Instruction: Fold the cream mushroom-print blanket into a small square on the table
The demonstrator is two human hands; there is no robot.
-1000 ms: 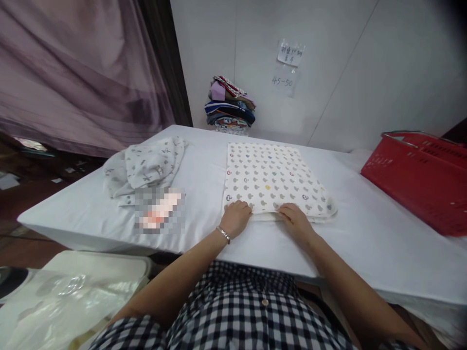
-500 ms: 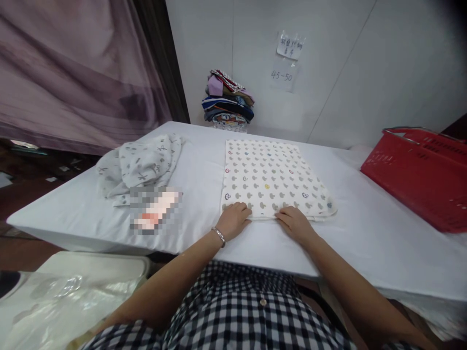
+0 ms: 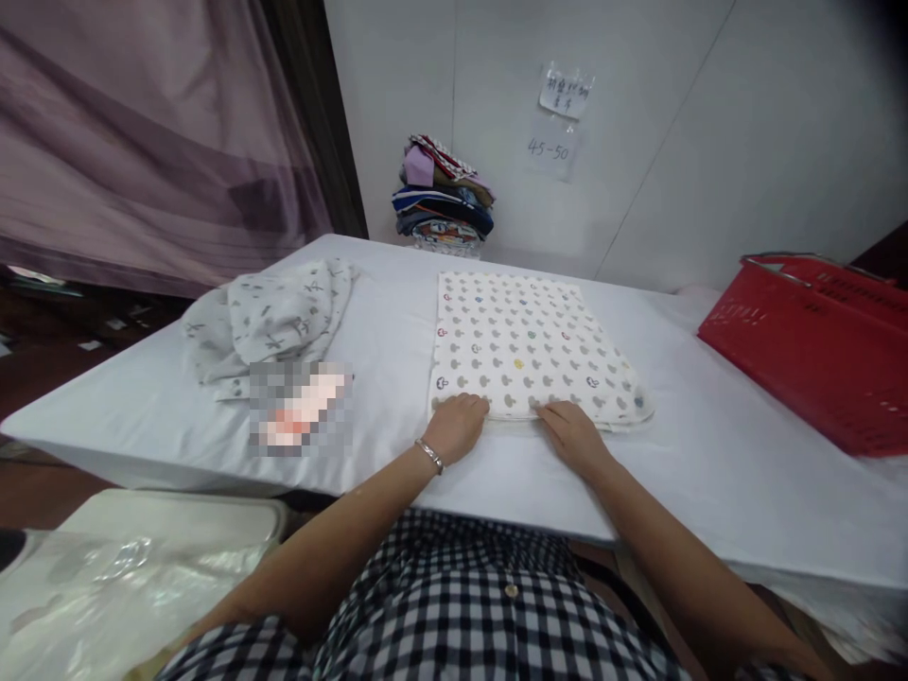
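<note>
Across the white surface (image 3: 383, 407), touching the near edge of a patterned cloth (image 3: 525, 331) with left hand (image 3: 458, 426) and right hand (image 3: 573, 435). Cannot tell whether pinching or merely pressing. Looks flat and fairly even, between crumpled cloth (image 3: 273, 312) and red basket (image 3: 815, 355).

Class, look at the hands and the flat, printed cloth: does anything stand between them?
Nothing visible does. The left hand and right hand both touch the near edge of the flat cloth. The crumpled cloth lies off to the left, the red basket to the right.
</note>
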